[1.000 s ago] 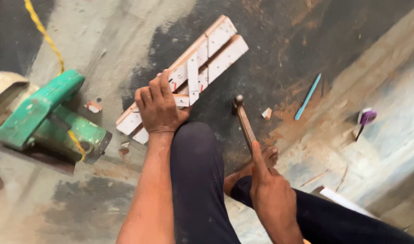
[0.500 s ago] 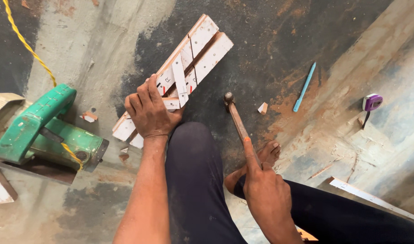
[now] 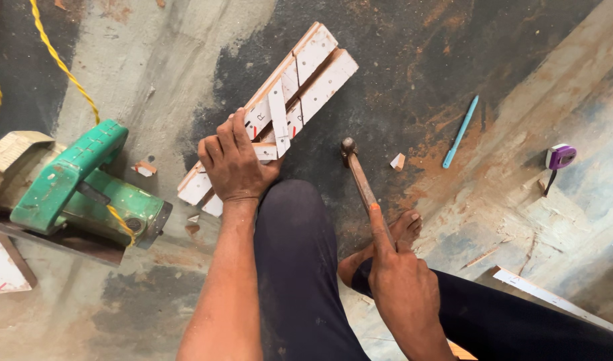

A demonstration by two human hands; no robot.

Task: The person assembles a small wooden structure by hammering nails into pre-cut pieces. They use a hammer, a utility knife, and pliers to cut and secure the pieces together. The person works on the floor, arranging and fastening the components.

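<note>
While you crouch on the concrete floor (image 3: 400, 60), your two hands are each busy with one thing. Your left hand (image 3: 234, 164) lies palm down, fingers spread and curled over the near end of the wooden assembly (image 3: 280, 113), pressing it to the floor. That assembly lies just ahead of your knee and runs from about 7 o'clock to 1 o'clock: two long white-faced strips lie side by side, and one short strip crosses them close to your fingertips. A second short piece seems to sit under your thumb, though your hand hides most of it.

Your right hand (image 3: 403, 291) is wrapped tight around the handle of the one hammer (image 3: 360, 177), index finger laid straight along the shaft. The hammer's head points to 12 o'clock and hangs just right of the assembly, apart from it. One bare foot (image 3: 403, 230) shows just beside the handle.

At 9 o'clock sits one green power saw (image 3: 79, 184), with one yellow cord (image 3: 62, 67) running up to 11 o'clock. At 2 o'clock lies one light-blue pencil (image 3: 460, 132), and at 3 o'clock one purple tape measure (image 3: 560, 157). One small wood chip (image 3: 398, 161) rests between hammer and pencil.
</note>
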